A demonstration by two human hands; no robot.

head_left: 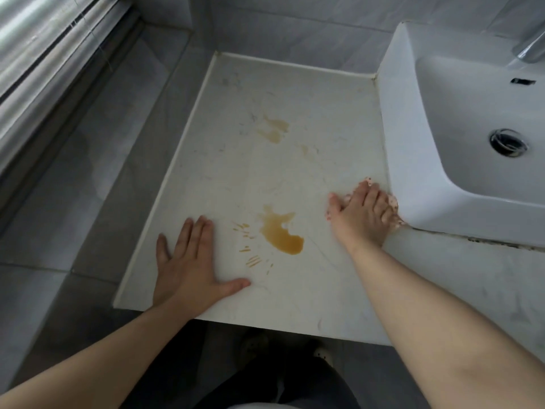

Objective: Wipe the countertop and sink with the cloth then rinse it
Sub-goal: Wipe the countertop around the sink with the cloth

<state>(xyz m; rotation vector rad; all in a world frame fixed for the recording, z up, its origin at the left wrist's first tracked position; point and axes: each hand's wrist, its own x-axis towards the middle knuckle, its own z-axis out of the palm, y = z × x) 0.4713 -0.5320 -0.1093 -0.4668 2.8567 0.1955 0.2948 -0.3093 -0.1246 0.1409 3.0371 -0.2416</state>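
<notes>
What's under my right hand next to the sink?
A pale cloth with pink spots, pressed on the countertop by the sink's outer wall. Only its edges peek out around the right hand; the rest is covered.

One counter (224,93). One sink (460,119) on the right, with one drain (509,142) and one tap (530,48). Two hands: left hand (188,261), right hand (361,215). One cloth (393,202). Two big brown spills: far spill (274,129), near spill (283,234).

Bare forearms (413,305), dark trousers (265,385)
</notes>
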